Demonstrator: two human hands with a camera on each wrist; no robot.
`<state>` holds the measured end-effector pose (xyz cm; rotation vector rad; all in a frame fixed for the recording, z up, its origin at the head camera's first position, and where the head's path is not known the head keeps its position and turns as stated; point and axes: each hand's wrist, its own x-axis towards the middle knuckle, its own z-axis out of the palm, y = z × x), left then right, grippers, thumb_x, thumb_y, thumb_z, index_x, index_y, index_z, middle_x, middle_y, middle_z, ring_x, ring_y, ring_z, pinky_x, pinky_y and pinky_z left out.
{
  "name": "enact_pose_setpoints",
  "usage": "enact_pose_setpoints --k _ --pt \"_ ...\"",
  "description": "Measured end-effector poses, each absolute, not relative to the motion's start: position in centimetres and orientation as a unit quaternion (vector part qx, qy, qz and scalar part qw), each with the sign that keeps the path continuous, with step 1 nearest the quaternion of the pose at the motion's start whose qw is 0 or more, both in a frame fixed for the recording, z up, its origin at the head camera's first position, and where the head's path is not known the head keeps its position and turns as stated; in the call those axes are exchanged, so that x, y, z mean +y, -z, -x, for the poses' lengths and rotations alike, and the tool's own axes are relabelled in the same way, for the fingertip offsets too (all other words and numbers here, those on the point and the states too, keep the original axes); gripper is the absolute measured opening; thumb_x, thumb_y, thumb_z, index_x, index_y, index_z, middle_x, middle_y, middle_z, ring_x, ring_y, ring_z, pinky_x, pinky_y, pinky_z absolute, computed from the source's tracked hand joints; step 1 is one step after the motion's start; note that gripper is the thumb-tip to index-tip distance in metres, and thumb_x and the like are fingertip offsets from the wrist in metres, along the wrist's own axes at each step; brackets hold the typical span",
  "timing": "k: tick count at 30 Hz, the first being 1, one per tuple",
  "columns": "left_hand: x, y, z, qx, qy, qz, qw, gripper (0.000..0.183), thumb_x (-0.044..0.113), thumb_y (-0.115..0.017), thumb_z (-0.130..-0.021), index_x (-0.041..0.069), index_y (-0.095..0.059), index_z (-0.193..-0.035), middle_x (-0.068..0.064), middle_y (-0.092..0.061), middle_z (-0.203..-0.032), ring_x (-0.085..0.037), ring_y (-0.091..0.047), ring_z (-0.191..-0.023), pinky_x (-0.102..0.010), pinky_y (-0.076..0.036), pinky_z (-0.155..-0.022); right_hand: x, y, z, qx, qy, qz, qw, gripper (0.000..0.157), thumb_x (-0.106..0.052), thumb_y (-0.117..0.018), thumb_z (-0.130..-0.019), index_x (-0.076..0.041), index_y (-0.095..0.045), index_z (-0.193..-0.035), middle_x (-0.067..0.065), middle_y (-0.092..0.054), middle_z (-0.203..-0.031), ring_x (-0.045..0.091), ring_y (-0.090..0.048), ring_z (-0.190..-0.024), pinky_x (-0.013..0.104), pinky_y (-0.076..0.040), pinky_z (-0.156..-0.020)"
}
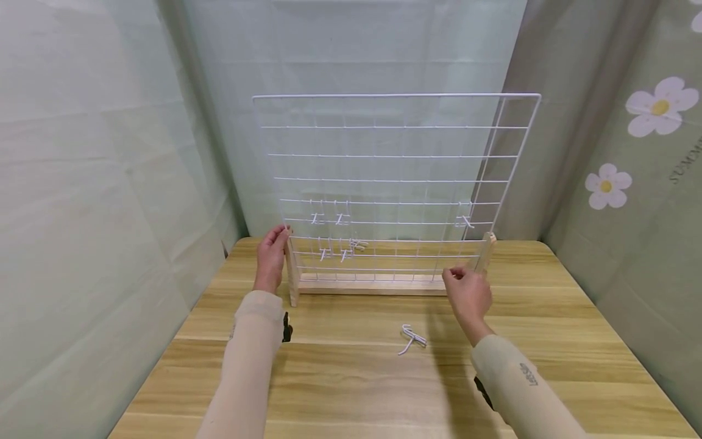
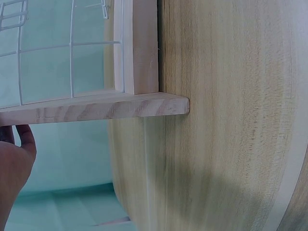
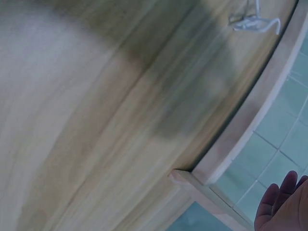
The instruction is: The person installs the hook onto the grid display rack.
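A white wire grid panel stands upright in a wooden stand on the table. My left hand grips the upper end of the left side post, with thumb and fingers at its outer face in the left wrist view. At the lower right of the grid, just in front of the right side post, is my right hand. Its fingers are loosely bent, and nothing shows in them. A loose white wire hook lies on the table between my hands.
Several white hooks hang on the grid's lower left, and another hook hangs near its right side. More white wire pieces show behind the grid. Pale curtains surround the wood-grain table at the sides and back.
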<state>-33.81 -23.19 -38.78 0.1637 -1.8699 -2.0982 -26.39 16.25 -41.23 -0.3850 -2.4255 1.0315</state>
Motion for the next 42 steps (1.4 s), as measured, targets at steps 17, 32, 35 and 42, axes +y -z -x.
enact_pose_setpoints --k 17,32,35,42 --pt "-22.5 36.2 31.8 -0.647 0.748 -0.054 0.14 0.031 0.014 -0.049 -0.105 -0.004 -0.052 -0.13 -0.019 -0.047 -0.147 -0.017 -0.048 -0.12 -0.033 -0.035 -0.111 15.7 44.0 24.5 -0.899 -0.387 0.12 0.165 0.027 -0.032 -0.064 -0.09 -0.01 -0.078 -0.096 0.006 -0.073 -0.089 0.025 -0.064 -0.078 0.042 -0.046 -0.061" --pt "-22.5 36.2 31.7 -0.647 0.748 -0.051 0.136 0.035 0.014 -0.048 -0.105 -0.006 -0.049 -0.135 -0.019 -0.047 -0.147 -0.021 -0.046 -0.125 -0.034 -0.034 -0.111 14.2 46.7 21.2 -0.902 -0.411 0.082 0.102 0.02 -0.031 -0.07 -0.087 -0.013 -0.079 -0.091 0.0 -0.074 -0.088 0.021 -0.067 -0.082 0.038 -0.049 -0.066" --pt "-22.6 36.3 31.7 -0.646 0.749 -0.05 0.136 0.035 0.014 -0.048 -0.105 -0.006 -0.049 -0.134 -0.02 -0.046 -0.147 -0.022 -0.046 -0.125 -0.034 -0.034 -0.111 14.1 47.1 20.4 -0.9 -0.419 0.076 0.089 0.018 -0.03 -0.071 -0.087 -0.014 -0.078 -0.09 -0.003 -0.073 -0.084 0.015 -0.064 -0.076 0.035 -0.047 -0.065" --pt "-23.1 38.3 33.4 -0.655 0.737 -0.051 0.157 0.034 0.022 -0.05 -0.105 0.0 -0.054 -0.13 -0.014 -0.051 -0.143 -0.015 -0.049 -0.12 -0.032 -0.036 -0.11 13.4 47.6 18.3 -0.894 -0.44 0.055 0.067 0.015 -0.026 -0.072 -0.089 -0.012 -0.077 -0.089 -0.005 -0.069 -0.078 0.011 -0.058 -0.069 0.031 -0.044 -0.061"
